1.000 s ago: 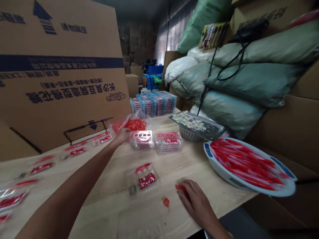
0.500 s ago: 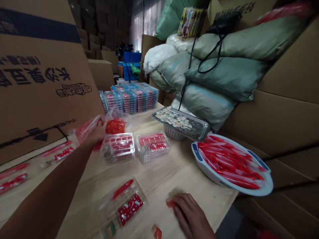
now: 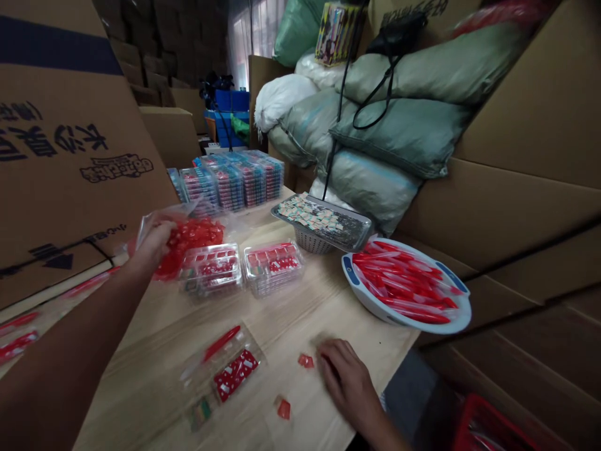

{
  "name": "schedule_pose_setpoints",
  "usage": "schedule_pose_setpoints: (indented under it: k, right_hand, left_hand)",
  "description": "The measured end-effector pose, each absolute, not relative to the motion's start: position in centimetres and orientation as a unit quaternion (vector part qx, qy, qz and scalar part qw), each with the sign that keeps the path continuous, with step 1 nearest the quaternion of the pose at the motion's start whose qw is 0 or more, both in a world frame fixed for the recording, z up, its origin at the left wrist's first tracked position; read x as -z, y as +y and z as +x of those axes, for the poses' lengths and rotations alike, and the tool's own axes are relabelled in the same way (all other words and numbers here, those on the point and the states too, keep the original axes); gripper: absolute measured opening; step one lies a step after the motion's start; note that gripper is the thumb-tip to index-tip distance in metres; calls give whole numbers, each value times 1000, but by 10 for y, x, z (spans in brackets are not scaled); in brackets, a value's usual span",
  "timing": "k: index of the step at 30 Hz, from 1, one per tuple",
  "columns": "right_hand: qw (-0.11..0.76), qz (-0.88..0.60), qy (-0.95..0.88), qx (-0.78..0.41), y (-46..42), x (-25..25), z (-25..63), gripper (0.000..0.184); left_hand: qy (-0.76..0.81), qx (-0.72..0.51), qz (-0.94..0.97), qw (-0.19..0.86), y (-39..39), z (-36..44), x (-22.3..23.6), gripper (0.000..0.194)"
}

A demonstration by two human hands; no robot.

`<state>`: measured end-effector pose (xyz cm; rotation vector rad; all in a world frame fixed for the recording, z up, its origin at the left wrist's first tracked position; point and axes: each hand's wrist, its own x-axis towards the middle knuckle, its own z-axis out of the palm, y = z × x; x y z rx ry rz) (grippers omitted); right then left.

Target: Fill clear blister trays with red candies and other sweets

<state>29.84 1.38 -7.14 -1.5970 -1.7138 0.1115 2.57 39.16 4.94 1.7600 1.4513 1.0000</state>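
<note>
Two stacks of packs (image 3: 273,269) stand on the table (image 3: 154,351) between bag (image 3: 149,220) and basin (image 3: 370,303).

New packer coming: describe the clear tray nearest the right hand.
On the wooden table, stop short of the two low tray stacks, between the left arm and right hand. The clear tray there holds a red stick and a dotted red packet; its neighbours are stacked or lie beyond that arm.

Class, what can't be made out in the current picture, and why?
Head view:
What the left hand grips: fingertips blur into red pieces.
What the right hand grips: curled fingers, motion blur.
What the basket holds: hidden by the metal tray.
The rest of the red container: cut by bottom edge.
</note>
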Motion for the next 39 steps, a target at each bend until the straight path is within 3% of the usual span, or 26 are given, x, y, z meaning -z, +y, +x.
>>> schedule_pose_setpoints:
  k: [5,11,17,21,24,26,30,36,39]
  right_hand:
    - [460,-649,-604,-57,15,77,301,19]
    - [567,-652,-472,-174,17,83,309,20]
    - [613,-616,-467,-162,22,83,316,18]
    - [608,-614,-468,-182,18,78,317,17]
    - [592,-592,-511,-196,4,68,299,12]
    - [559,-541,-583,-236,-11,62,276,9]
    - [459,-418,-724,-302,-35,55,226,9]
    - [362,-394,-807,-250,-38,48,218,15]
    - [371,-432,-795,-210,-28,45,229,15]
  left_hand:
    - [524,-423,635,378,309,54,-47,14]
    - [410,-349,721,436,170,151,18,5]
    - [317,-280,797,432,137,198,34,9]
    - [307,-253,814,422,129,152,3,22]
    - [351,-256,838,331,98,92,-9,20]
    - [396,-236,844,274,66,56,-3,16]
    - [425,-211,840,264,15,16,28,12]
    - [417,-218,845,256,9,15,44,11]
    - [417,-219,839,272,13,16,43,11]
